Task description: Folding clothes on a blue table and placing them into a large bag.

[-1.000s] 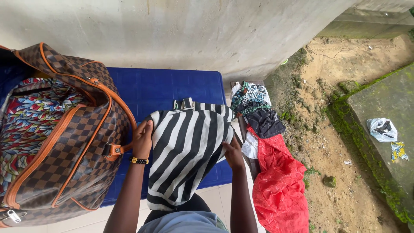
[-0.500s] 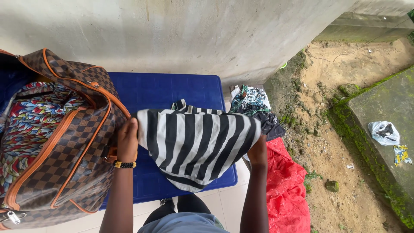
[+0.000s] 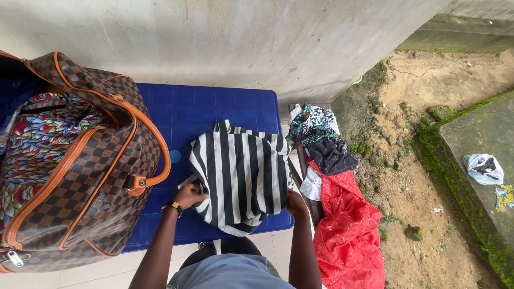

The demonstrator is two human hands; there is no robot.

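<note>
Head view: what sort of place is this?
Probably an outdoor yard beside a house: a bare concrete wall, a dirt patch with mossy edging, and a blue plastic table used for folding clothes.

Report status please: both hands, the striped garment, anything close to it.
Left hand and right hand grip near edge of striped garment. Garment lies on blue table. Checkered bag close at left, clothes pile at right.
</note>
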